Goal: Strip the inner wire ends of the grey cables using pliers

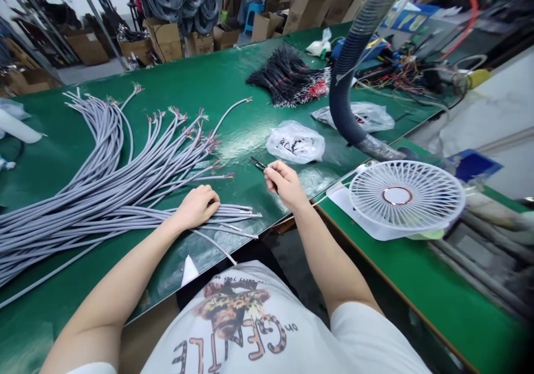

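My left hand [198, 207] lies curled over the ends of several grey cables [233, 211] near the table's front edge. Its fingertips are partly hidden, but the fingers look closed around cable. In my right hand [286, 182] is a slim black two-pronged tool that looks like tweezers [257, 163], its tips pointing left and away from me. To the left, a large bundle of grey cables [104, 196] spreads over the table, with stripped ends showing coloured wires. Just beyond my right hand sits a clear plastic bag [295, 142] with small dark and white parts.
Bundled black wires [287, 76] with red and white ends lie farther back on the green table [233, 132]. A ribbed black hose [346, 79] comes down at the right, beside a white fan [406, 196] on a lower green surface. Another plastic bag [371, 116] lies behind the hose.
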`<state>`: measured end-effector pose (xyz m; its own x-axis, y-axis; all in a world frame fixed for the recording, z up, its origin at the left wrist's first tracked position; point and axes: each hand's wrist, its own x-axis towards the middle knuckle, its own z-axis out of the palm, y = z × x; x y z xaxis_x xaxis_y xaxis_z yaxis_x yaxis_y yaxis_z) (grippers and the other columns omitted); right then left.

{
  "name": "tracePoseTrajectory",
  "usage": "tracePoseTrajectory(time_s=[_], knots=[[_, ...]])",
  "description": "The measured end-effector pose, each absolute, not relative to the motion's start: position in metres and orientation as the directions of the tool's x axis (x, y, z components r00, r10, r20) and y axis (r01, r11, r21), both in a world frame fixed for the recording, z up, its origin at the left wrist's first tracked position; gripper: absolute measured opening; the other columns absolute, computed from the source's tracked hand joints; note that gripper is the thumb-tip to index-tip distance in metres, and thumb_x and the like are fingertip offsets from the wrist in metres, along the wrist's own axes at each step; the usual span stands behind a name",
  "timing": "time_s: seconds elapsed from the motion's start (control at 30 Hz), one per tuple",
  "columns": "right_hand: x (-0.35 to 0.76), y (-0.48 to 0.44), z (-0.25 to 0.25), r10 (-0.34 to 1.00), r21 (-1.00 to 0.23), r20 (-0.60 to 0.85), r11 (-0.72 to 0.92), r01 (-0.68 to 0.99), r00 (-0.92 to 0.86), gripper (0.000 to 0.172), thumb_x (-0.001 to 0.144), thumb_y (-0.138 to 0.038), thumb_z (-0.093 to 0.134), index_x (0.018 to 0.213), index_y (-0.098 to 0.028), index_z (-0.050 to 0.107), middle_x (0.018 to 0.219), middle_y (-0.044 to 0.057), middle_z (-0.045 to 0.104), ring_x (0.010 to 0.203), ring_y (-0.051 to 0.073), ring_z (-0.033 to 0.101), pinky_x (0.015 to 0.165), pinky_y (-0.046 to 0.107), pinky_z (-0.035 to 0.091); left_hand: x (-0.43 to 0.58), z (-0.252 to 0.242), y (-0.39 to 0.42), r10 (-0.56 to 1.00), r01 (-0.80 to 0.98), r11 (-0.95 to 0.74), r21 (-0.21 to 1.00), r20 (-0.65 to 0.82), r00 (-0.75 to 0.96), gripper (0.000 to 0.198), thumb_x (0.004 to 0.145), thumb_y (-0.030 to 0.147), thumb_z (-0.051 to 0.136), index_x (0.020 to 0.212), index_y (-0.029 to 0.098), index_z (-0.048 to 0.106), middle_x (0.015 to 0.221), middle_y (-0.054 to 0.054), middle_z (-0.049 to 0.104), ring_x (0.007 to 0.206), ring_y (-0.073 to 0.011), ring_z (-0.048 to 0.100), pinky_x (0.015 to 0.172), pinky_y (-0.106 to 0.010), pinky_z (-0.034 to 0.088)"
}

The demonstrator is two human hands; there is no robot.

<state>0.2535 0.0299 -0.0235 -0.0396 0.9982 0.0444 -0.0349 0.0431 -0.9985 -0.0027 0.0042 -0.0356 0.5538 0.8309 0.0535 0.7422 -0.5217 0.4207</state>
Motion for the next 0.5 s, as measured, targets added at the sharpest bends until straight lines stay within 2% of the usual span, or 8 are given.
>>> tracePoseTrajectory(time_s=[0.13,0.27,0.33,0.43,0.5], knots=[[0.254,0.01,-0.019,0.996,-0.996,0.087,0.086,-0.018,-0.031,0.021,0.079,-0.038,0.061,0.085,-0.018,0.056,0.063,-0.005,0.052,0.042,0.003,0.04,0.039,0.017,0.028,0.001,-0.035,0.007,0.806,0.718,-0.561,0.411,0.073,0.588,0.023,0.089,0.035,0.048,0.094,0.019,0.064,0.086,-0.006,0.058,0.082,-0.0203,0.051,0.079,-0.034,0.041],[0.255,-0.004,-0.017,0.988,-0.984,0.151,0.154,0.091,-0.038,0.021,0.083,-0.035,0.056,0.091,-0.016,0.061,0.061,-0.005,0.05,0.044,0.004,0.041,0.043,0.018,0.034,0.01,-0.036,0.008,0.803,0.711,-0.548,0.44,0.039,0.595,0.02,0.087,0.033,0.049,0.082,0.018,0.061,0.08,-0.005,0.056,0.079,-0.0201,0.051,0.076,-0.033,0.04],[0.256,-0.01,-0.016,0.985,-0.976,0.169,0.174,0.128,-0.047,0.023,0.083,-0.036,0.055,0.091,-0.016,0.063,0.06,-0.004,0.05,0.046,0.006,0.042,0.044,0.019,0.036,0.011,-0.035,0.009,0.835,0.717,-0.486,0.499,0.023,0.55,0.02,0.088,0.033,0.047,0.083,0.017,0.059,0.078,-0.004,0.057,0.074,-0.0188,0.051,0.072,-0.032,0.041],[0.258,-0.019,-0.016,0.982,-0.967,0.179,0.187,0.174,-0.06,0.021,0.085,-0.033,0.053,0.088,-0.016,0.064,0.061,-0.003,0.053,0.047,0.007,0.045,0.045,0.019,0.038,0.007,-0.027,0.011,0.892,0.681,-0.384,0.623,0.059,0.449,0.026,0.09,0.035,0.043,0.098,0.016,0.059,0.079,-0.003,0.059,0.07,-0.0164,0.053,0.07,-0.029,0.042],[0.258,-0.025,-0.016,0.975,-0.946,0.205,0.219,0.239,-0.08,0.021,0.087,-0.03,0.05,0.09,-0.016,0.065,0.063,-0.002,0.055,0.048,0.007,0.048,0.048,0.02,0.04,0.005,-0.018,0.013,0.891,0.631,-0.408,0.66,0.139,0.432,0.032,0.091,0.036,0.042,0.109,0.015,0.06,0.085,-0.004,0.062,0.075,-0.0166,0.056,0.074,-0.029,0.043]])
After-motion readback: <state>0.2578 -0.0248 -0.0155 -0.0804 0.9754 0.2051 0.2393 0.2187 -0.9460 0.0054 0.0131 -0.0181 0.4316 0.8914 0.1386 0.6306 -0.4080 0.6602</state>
